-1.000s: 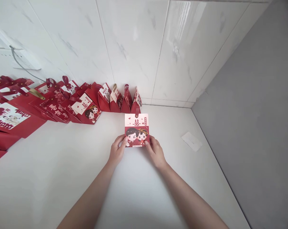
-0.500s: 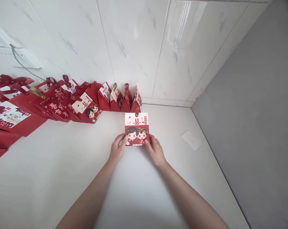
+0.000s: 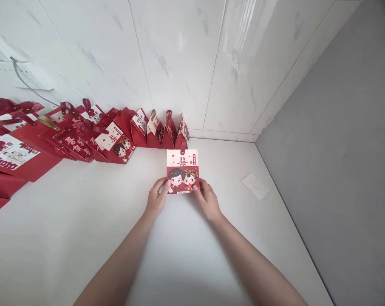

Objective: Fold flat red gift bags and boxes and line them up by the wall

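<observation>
A red-and-white handled box (image 3: 182, 171) is gripped mid-view by the fingers (image 3: 167, 186) of the left hand (image 3: 156, 199), at eight o'clock, and right hand (image 3: 209, 200), at four, similar boxes (image 3: 76, 145) crowding the worktop (image 3: 186, 242) towards ten.

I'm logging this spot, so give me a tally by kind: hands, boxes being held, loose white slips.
Left hand and right hand: 2
Held box: 1
White slip: 1
Total: 4
The other boxes overlap too much to count.
</observation>
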A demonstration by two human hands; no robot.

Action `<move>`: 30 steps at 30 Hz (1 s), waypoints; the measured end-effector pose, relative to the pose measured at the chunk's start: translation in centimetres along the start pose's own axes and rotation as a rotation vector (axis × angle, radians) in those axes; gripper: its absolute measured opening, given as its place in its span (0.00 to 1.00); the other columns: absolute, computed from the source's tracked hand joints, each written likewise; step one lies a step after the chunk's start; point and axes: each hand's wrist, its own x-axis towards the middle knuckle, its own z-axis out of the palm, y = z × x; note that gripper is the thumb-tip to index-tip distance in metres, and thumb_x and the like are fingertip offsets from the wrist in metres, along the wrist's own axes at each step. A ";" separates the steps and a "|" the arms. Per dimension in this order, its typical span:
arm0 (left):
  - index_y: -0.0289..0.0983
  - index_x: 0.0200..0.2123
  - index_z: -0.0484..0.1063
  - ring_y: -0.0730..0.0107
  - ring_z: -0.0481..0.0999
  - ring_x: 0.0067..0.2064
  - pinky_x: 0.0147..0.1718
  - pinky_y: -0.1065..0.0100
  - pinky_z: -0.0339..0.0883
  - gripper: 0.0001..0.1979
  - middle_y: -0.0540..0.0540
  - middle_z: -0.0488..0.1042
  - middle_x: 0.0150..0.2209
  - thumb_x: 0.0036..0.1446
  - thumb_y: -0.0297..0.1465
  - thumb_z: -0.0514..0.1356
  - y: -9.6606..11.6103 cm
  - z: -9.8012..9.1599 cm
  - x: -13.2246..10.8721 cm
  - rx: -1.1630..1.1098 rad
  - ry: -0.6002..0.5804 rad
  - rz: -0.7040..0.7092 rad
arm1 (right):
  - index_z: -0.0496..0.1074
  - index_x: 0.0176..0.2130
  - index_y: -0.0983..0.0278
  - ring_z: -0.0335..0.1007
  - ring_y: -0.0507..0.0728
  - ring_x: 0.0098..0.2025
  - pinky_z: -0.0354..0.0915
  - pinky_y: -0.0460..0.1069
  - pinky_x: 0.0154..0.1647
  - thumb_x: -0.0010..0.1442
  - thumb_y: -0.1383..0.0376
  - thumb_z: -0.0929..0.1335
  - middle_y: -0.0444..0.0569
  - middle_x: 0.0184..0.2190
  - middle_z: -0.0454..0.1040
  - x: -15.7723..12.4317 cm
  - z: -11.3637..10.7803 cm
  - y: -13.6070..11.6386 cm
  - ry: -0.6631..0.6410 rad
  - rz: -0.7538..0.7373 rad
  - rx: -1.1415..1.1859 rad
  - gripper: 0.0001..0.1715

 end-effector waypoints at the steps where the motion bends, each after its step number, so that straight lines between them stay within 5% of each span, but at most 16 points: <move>1: 0.38 0.49 0.75 0.56 0.74 0.55 0.55 0.61 0.64 0.20 0.41 0.76 0.53 0.63 0.45 0.56 0.0 0.0 0.0 0.002 0.000 -0.001 | 0.65 0.58 0.58 0.66 0.62 0.56 0.63 0.57 0.56 0.69 0.50 0.59 0.50 0.55 0.72 0.0 0.0 0.0 0.000 -0.003 0.001 0.25; 30: 0.38 0.51 0.74 0.54 0.73 0.57 0.55 0.59 0.65 0.21 0.40 0.76 0.53 0.62 0.46 0.57 -0.1 0.0 0.0 -0.051 -0.009 -0.021 | 0.65 0.58 0.58 0.66 0.62 0.56 0.63 0.56 0.56 0.69 0.50 0.59 0.50 0.55 0.72 0.0 0.0 -0.2 -0.002 -0.001 -0.002 0.25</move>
